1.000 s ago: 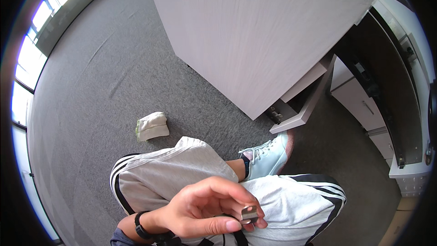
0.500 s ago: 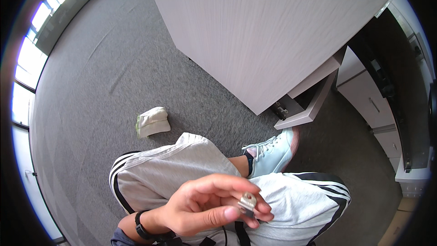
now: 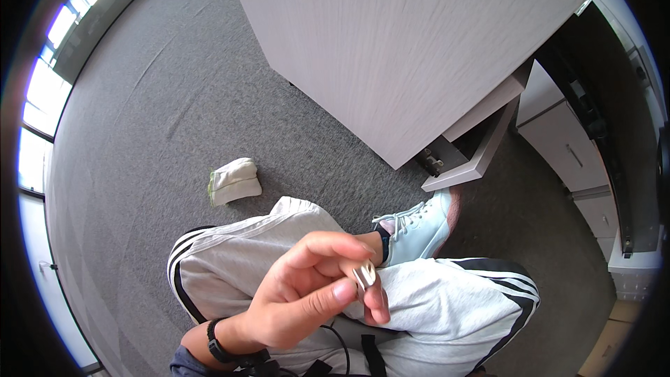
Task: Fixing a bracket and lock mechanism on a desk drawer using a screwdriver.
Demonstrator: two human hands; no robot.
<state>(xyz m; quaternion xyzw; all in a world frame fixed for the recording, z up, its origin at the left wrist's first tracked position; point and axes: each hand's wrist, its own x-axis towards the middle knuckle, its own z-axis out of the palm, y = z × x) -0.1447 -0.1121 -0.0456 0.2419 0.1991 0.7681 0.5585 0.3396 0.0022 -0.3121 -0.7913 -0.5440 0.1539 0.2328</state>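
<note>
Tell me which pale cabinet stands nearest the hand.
The large wood-grained cabinet, ahead of the left hand holding the small metal piece, its front part open beside the shoe. The other cabinet, farther right, shows handles.

From the left hand (image 3: 296, 293) (fitting (image 3: 364, 276) between its fingers), the cloth (image 3: 235, 183) lies on the carpet (image 3: 167, 112) at eleven o'clock, the cabinet (image 3: 398, 49) at one. The shoe (image 3: 422, 230) sits at two, near the cabinet's jutting panel (image 3: 459, 177).
</note>
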